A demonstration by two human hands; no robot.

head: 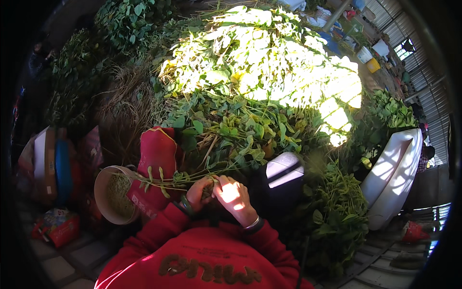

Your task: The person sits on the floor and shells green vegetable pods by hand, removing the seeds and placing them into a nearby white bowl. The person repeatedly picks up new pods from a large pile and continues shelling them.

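My left hand (198, 193) is closed around leafy stems of a bean plant (164, 180), whose green pods hang over a red cloth on my left knee. My right hand (231, 195) meets the left one at the stems, its fingertips on the plant; what lies between the fingers is hidden. A round tub (102, 197) holding green pods stands to the left. Before both hands lies a large heap of cut bean plants (238, 126), strongly sunlit on its far side.
More leafy plants (335, 213) lie at my right, beside a rolled white sheet (391, 177). Boxes and a blue container (63, 169) stand at the left, near a red bag (65, 229). A yellow container (373, 65) is at the far right. A person (427, 153) is at the right edge.
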